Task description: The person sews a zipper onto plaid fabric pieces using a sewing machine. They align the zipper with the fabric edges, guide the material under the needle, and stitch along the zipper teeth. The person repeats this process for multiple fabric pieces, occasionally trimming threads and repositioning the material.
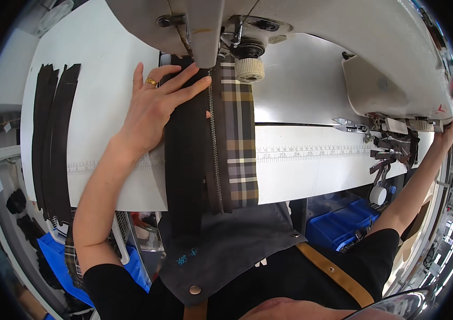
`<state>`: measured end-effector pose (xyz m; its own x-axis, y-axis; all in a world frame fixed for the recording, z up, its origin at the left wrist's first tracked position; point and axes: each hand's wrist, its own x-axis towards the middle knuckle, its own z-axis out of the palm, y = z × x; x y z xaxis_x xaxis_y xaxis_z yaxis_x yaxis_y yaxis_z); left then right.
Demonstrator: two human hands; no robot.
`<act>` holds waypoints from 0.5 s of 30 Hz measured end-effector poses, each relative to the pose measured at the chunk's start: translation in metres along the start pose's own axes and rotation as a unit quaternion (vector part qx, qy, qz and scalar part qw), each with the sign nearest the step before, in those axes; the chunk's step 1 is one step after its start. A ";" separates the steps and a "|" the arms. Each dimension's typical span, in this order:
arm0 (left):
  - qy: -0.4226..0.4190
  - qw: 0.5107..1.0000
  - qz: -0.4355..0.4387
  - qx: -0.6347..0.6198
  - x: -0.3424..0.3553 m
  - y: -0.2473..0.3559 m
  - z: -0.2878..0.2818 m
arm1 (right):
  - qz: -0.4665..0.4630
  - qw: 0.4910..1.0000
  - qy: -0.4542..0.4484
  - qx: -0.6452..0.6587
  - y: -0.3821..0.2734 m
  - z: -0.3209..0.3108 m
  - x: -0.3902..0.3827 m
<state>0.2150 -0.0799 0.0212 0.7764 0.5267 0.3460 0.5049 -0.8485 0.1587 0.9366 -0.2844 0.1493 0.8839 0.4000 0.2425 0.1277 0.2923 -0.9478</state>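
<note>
My left hand (157, 98) rests with fingers spread on a long black fabric strip (186, 165), two fingertips at a metal zipper (213, 144) just in front of the presser foot area of a sewing machine (203, 32). The zipper's tape lies along a plaid fabric piece (241, 176) with yellow, grey and black checks. The needle is hidden behind the machine head. My right hand (445, 133) reaches to the far right end of the machine; what its fingers grip is too hidden to tell.
Several dark zipper strips (56, 133) lie on the white table (104, 197) at the left. A printed ruler crosses the table front. Blue bins (338, 221) sit below. Small tools and attachments (392, 154) hang at the machine's right. My grey apron (232, 250) meets the table edge.
</note>
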 end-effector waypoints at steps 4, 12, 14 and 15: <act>0.004 1.000 0.003 -0.007 0.002 0.000 0.002 | -0.038 0.998 0.045 -0.012 -0.005 -0.009 0.002; -0.020 0.999 -0.027 -0.032 -0.004 -0.001 0.002 | -0.406 0.848 -0.313 -0.136 0.005 0.202 -0.307; -0.012 1.000 -0.012 0.005 -0.002 -0.002 0.005 | -0.443 0.683 -0.494 -0.306 0.034 0.265 -0.383; -0.004 1.000 -0.001 0.019 0.000 -0.001 0.004 | -0.432 0.702 -0.524 -0.213 0.053 0.287 -0.396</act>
<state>0.2159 -0.0786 0.0170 0.7781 0.5296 0.3378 0.5210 -0.8445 0.1238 0.4638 -0.1778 0.0623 -0.3944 0.7185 0.5729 0.7335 0.6217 -0.2748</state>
